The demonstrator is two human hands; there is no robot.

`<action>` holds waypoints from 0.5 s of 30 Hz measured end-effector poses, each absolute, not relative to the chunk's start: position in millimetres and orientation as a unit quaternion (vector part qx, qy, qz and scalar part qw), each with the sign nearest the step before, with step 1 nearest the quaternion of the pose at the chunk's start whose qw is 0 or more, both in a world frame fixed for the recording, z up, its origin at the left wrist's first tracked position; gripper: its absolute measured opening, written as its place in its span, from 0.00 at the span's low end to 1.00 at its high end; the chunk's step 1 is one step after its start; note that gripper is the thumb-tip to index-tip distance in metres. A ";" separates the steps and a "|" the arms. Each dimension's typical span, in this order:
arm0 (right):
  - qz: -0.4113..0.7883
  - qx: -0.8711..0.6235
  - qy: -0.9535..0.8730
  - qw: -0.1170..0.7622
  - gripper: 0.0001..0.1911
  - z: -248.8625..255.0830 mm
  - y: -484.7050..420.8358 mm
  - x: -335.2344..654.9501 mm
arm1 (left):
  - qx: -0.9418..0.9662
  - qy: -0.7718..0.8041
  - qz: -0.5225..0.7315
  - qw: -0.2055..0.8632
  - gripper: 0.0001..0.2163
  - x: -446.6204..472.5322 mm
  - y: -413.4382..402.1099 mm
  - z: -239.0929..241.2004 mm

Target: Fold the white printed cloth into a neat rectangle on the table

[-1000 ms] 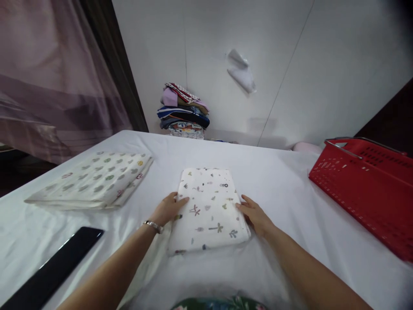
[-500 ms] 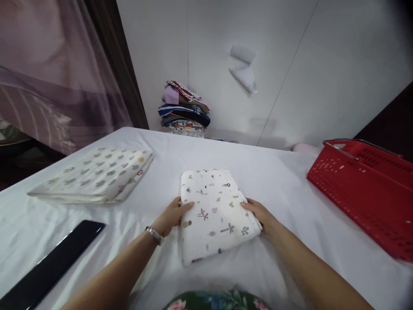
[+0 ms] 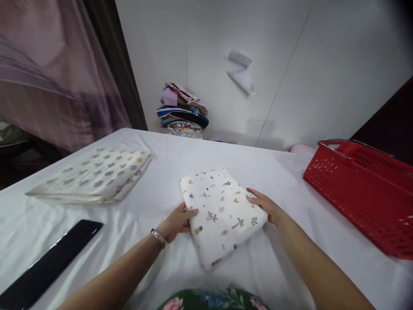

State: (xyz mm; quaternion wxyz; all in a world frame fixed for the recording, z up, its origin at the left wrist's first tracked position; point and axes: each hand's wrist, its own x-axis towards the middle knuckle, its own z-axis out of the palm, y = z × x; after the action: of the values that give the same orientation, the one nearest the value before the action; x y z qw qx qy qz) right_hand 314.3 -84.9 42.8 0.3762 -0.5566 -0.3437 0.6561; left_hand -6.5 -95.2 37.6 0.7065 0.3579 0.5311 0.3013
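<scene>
A folded white cloth with small printed plants [image 3: 221, 211] lies on the white table [image 3: 284, 181] in front of me. My left hand [image 3: 177, 222], a watch on its wrist, grips the cloth's left edge, thumb on top and fingers tucked under. My right hand [image 3: 266, 205] holds the cloth's right edge the same way. The cloth sits turned at an angle, its near end swung to the right.
A second folded patterned cloth [image 3: 93, 174] lies at the left. A black flat object [image 3: 48, 265] rests at the near left. A red plastic basket [image 3: 361, 185] stands at the right. A stack of folded clothes [image 3: 183, 111] sits against the far wall.
Both hands have turned the folded cloth counterclockwise and shifted it slightly right. My hands moved with its edges.
</scene>
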 end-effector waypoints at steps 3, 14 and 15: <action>0.660 -0.571 -0.292 0.391 0.36 27.1 -89.6 329.2 | 0.354 0.524 0.293 0.717 0.25 -7.6 -93.4 39.5; 0.601 -0.627 -0.347 0.353 0.40 32.1 -128.8 329.9 | 0.363 0.616 0.404 0.571 0.25 -5.9 -38.2 31.2; 0.600 -0.628 -0.350 0.350 0.41 30.8 -128.1 329.5 | 0.361 0.631 0.409 0.551 0.26 -4.8 -31.9 30.2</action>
State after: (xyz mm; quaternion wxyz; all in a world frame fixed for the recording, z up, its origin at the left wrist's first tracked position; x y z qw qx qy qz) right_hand 329.5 -128.1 30.8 0.3500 -0.6282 -0.3499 0.6004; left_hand -4.8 -31.9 30.2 0.5509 0.3610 0.6315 0.4092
